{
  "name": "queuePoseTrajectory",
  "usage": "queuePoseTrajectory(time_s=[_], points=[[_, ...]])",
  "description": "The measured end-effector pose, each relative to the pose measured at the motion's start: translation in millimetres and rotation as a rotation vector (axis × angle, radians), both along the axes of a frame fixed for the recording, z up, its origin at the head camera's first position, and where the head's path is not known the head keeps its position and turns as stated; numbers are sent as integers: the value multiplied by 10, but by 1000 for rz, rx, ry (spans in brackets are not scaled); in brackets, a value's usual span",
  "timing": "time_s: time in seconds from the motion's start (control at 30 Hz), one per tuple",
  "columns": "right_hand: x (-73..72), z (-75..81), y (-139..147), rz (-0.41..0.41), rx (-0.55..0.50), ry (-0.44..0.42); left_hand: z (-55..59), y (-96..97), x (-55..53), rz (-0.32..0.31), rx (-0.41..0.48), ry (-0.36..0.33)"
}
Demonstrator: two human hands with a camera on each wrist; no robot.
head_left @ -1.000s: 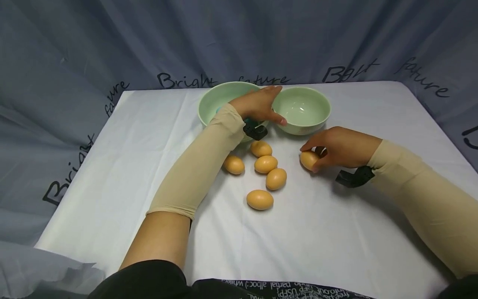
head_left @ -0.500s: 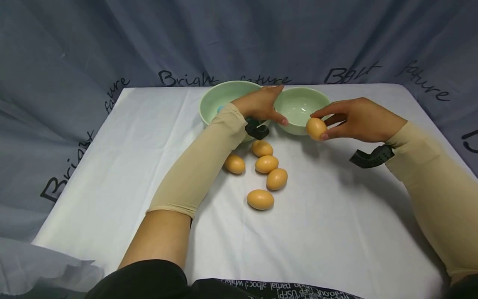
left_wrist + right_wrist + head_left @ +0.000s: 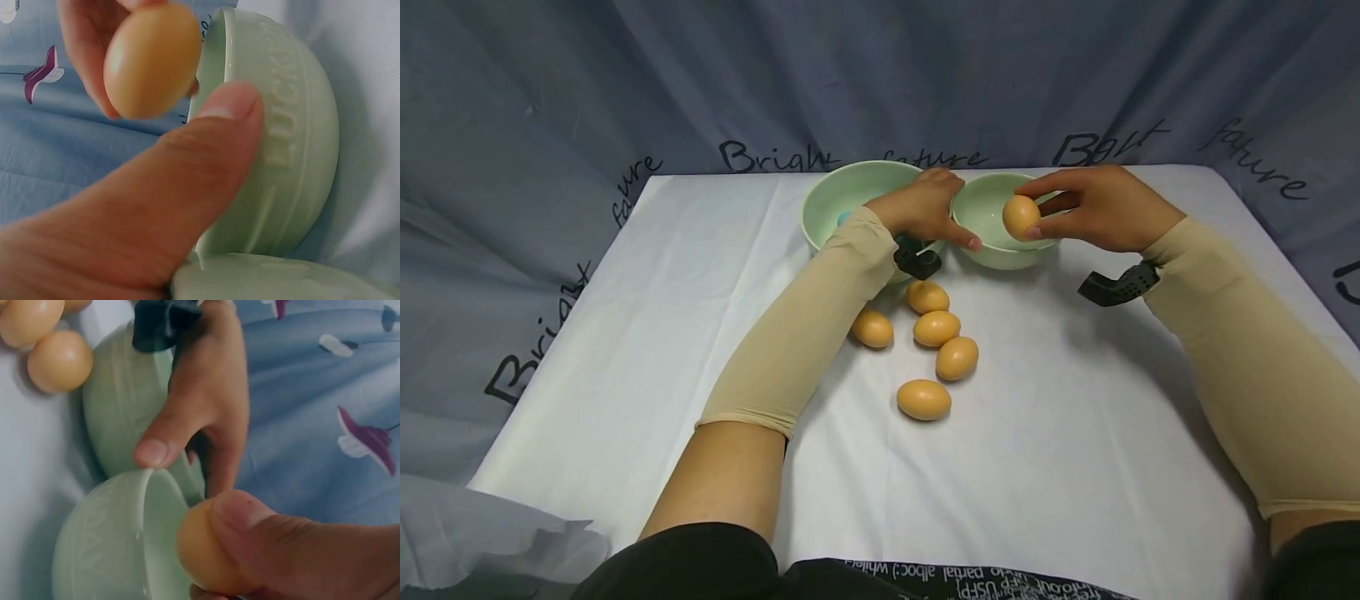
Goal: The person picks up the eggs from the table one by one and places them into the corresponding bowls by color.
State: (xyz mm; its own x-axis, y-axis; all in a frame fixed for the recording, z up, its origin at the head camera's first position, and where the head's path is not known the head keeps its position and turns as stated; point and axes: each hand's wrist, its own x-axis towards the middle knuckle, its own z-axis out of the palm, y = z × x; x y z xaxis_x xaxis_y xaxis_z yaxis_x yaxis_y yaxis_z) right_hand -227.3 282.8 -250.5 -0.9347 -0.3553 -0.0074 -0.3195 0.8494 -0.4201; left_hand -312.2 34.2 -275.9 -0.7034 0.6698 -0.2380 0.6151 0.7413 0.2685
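Observation:
Above the right green bowl (image 3: 1000, 258), my right hand (image 3: 1101, 208) pinches a brown egg (image 3: 1021, 217) between thumb and fingers. The right wrist view shows the same egg (image 3: 209, 550) beside that bowl's rim. My left hand (image 3: 925, 207) holds the left side of this bowl, its thumb on the rim and its fingers spread toward the back. The thumb (image 3: 206, 137) lies against the bowl wall (image 3: 281, 112) in the left wrist view. Partly behind the left hand stands the left green bowl (image 3: 827, 200), with something blue (image 3: 843, 218) inside.
Several brown eggs lie loose on the white cloth in front of the bowls, the nearest egg (image 3: 923, 400) lowest in view. The left forearm sleeve (image 3: 797, 333) passes just left of them. A grey-blue curtain (image 3: 880, 83) hangs behind the table.
My right hand has lifted the egg from the cloth and carried it up and back to over the right bowl. The left hand has stayed in place.

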Motion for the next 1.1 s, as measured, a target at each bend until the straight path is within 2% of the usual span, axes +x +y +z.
queuePoseTrajectory(time_s=[0.27,0.67,0.93,1.1], points=[[-188,-113,-67,-32,-47,-86,25,-20,14,9,3,-10],[-366,-224,-237,23,-45,-86,26,-13,-19,0,-21,-20],[-381,-276,-283,56,15,-73,24,-21,-24,-1,-8,-25],[-385,-328,-303,89,28,-74,15,-34,-28,-14,-25,3]])
